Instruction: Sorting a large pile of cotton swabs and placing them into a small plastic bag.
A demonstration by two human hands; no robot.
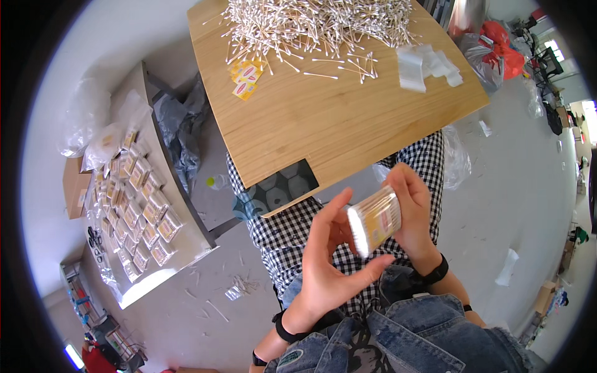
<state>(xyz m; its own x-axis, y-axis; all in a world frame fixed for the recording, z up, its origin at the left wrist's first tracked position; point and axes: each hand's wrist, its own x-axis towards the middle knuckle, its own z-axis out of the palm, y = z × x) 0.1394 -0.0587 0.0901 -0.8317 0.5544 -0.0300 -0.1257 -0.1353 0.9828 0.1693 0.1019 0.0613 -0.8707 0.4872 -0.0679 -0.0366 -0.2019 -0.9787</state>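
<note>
A small clear pack of cotton swabs (377,222) with a yellow label is held up over my lap, tilted, its white cotton tips facing left. My right hand (415,214) grips its right end between thumb and fingers. Around its left end curves my left hand (333,258), thumb stretched out below and fingers apart; whether a finger touches the pack from behind is hidden. On the wooden table (348,118) lies a big heap of loose cotton swabs (323,25). Several yellow labels (247,78) rest near its left edge, and clear plastic bags (426,67) on the right.
A lower side table (140,287) at left carries many filled swab packs (140,211) in rows. A dark patterned sheet (280,186) covers the table's near corner. Scattered swabs (241,287) lie on the floor; red and clear bags (497,53) stand far right.
</note>
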